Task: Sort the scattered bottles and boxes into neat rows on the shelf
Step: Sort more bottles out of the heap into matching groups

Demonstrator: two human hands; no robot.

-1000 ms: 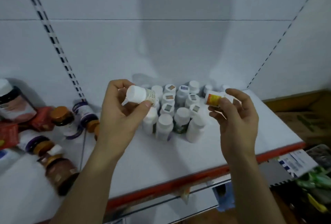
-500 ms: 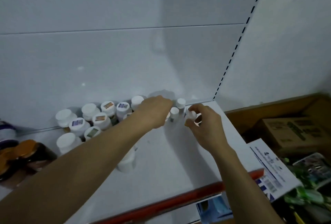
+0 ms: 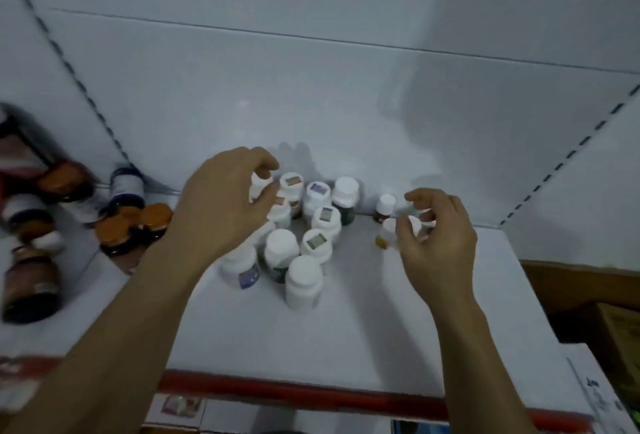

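The white shelf [image 3: 398, 329] fills most of the view, a flat board with a red front edge [image 3: 311, 390] and a white back wall behind it. A dashed slotted upright runs down the wall on the left [image 3: 79, 83] and another on the right [image 3: 568, 159].

On the left part of the shelf lies a jumble of dark bottles with orange caps [image 3: 133, 225], some tipped over, blurred by motion; a large brown bottle [image 3: 29, 281] lies nearest the front.

In the middle stands a tight cluster of white-capped bottles [image 3: 304, 236], upright and touching one another, reaching from the back wall toward the front. Several caps carry small square stickers. The front bottle [image 3: 304, 281] stands alone at the tip of the cluster, with a purple-labelled one [image 3: 242, 265] to its left.

The left hand [image 3: 225, 205] reaches over the back left of this cluster, thumb and fingers closed around a small white bottle [image 3: 258, 184] there, which stands among its neighbours near the wall.

The right hand [image 3: 436, 236] is well apart from the cluster, to the right, fingers curled around 1 or 2 small white-capped bottles [image 3: 389, 229] with yellowish bases; whether it truly grips them I cannot tell. Just behind, beside the wall, stands 1 more small bottle [image 3: 385, 206], dark-bodied and free of the hand.
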